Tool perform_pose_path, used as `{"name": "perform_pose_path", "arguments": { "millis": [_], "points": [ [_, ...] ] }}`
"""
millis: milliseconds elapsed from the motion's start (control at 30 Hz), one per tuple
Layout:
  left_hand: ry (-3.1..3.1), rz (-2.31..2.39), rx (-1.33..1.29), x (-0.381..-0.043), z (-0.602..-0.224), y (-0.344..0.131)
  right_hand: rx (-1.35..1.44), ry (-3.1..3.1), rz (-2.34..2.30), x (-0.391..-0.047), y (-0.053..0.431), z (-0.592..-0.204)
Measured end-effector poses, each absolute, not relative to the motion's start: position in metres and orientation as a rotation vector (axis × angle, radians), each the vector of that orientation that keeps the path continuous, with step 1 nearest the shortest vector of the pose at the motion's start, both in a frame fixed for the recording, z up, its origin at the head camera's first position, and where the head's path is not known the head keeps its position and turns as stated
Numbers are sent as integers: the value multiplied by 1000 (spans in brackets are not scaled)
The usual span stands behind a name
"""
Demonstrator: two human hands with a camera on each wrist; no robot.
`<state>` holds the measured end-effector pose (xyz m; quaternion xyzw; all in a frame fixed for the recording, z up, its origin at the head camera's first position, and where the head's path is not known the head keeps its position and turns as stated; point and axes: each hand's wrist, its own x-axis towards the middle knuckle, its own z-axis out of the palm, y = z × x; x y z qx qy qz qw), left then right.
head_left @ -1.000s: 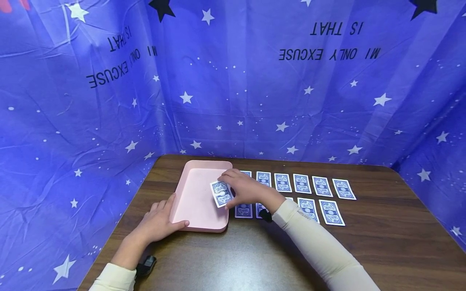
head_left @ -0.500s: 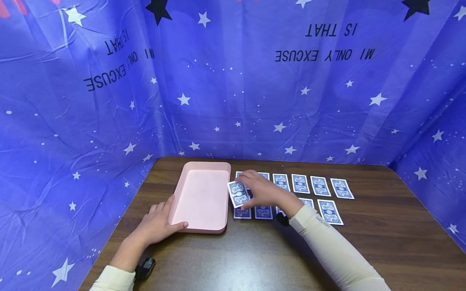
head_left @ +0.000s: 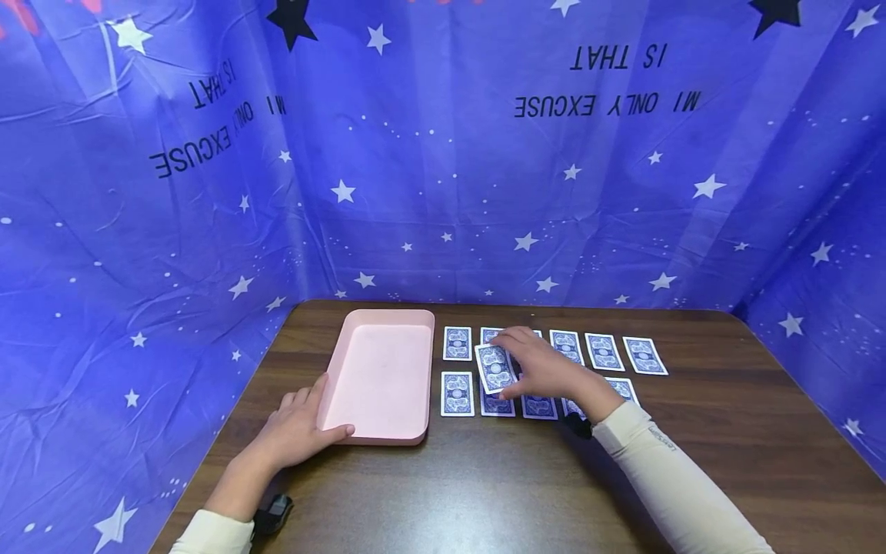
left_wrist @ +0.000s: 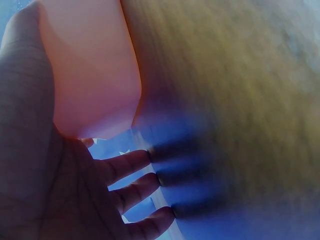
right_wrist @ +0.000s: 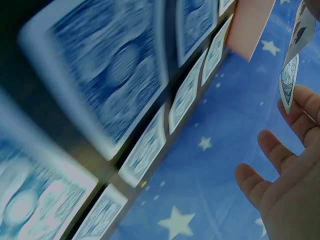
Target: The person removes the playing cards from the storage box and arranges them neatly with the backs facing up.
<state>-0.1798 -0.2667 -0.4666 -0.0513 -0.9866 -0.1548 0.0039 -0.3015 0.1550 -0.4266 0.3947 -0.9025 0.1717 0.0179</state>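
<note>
In the head view my right hand (head_left: pixel 550 369) pinches a playing card (head_left: pixel 494 368) by its right side, thumb at the near corner and fingertips at the far one. The card's blue patterned back faces up, over the second cards of two rows. In the right wrist view part of the card's white face (right_wrist: pixel 300 35) with a black mark shows, and the card bends. My left hand (head_left: pixel 294 427) rests at the near left corner of a pink tray (head_left: pixel 377 377), thumb along its near side, fingers along its left side. Its fingertips (left_wrist: pixel 165 216) touch the table.
Blue-backed cards lie face down in a back row (head_left: pixel 457 344) and a front row (head_left: pixel 457 395), right of the tray. My right hand and forearm cover some of them. A blue star-print curtain (head_left: pixel 415 192) hangs behind the brown wooden table (head_left: pixel 415 500).
My right hand has moved right with the card, from over the tray's right edge to over the second cards in the rows. The left hand has stayed at the tray corner.
</note>
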Motion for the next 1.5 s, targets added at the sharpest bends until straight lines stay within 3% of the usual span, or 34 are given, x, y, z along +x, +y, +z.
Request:
{"name": "perform_pose_path", "arguments": {
  "millis": [1500],
  "points": [
    [-3091, -495, -181, -180, -466, -266, 812, -2869, 627, -265, 369, -459]
  ]
}}
